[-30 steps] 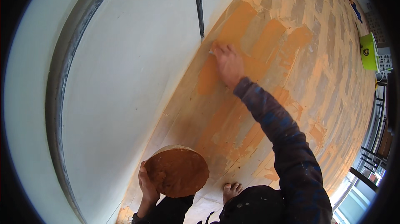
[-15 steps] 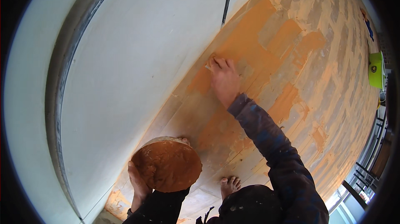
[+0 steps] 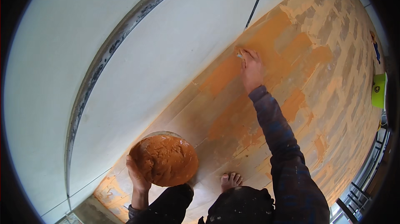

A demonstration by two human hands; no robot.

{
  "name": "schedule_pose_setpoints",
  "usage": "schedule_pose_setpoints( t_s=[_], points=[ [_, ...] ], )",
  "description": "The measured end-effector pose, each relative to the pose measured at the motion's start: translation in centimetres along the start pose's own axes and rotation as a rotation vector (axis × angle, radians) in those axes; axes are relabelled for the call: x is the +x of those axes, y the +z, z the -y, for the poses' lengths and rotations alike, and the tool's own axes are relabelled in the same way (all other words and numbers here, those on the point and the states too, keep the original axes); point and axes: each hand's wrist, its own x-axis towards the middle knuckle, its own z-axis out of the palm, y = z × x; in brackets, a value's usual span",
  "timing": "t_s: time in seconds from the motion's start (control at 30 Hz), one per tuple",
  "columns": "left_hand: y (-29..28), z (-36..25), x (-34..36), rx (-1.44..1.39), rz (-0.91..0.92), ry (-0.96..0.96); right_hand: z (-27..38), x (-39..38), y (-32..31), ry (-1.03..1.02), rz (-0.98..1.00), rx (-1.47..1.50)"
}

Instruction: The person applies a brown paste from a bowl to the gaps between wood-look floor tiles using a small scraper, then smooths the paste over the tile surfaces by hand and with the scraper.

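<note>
My left hand (image 3: pixel 136 176) grips a round tub (image 3: pixel 162 133) by its left side, tilted so its mouth faces up at me. Thick orange-brown paste (image 3: pixel 168 161) fills it, with a lumpy, scooped surface. Farther out, my right hand (image 3: pixel 252 70) is closed on a small flat spreader (image 3: pixel 239 53) smeared with the same colour; most of it is hidden by the fingers. The spreader is at the plank floor (image 3: pixel 179 113), close to where it meets the white wall. Smooth orange paste (image 3: pixel 223 75) coats the planks around that hand.
The white wall (image 3: pixel 166 49) runs along the left, with a dark curved strip (image 3: pixel 110 49) on it. My bare foot (image 3: pixel 231 181) stands on the planks. A bright green bucket (image 3: pixel 378 90) and dark metal frames (image 3: pixel 362 195) are at the right edge.
My right hand has moved up and right along the wall edge with the spreader. The tub has shifted slightly left and shows more of its paste. The whole view has turned a little.
</note>
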Motion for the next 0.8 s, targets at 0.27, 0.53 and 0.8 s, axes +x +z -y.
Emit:
schedule_pose_setpoints(
  t_s=[0.27,0.53,0.8],
  points=[
    [-3.3,5.0,2.1,-0.082,0.149,-0.026,11.8,-12.9,3.8,-0.327,0.367,-0.032],
    [-5.4,5.4,2.8,-0.208,0.293,-0.097,5.5,-5.0,0.8,-0.143,0.065,0.046],
    [-7.1,6.5,3.2,-0.204,0.316,-0.122,1.0,-9.9,4.5,-0.297,0.141,-0.115]
  ],
)
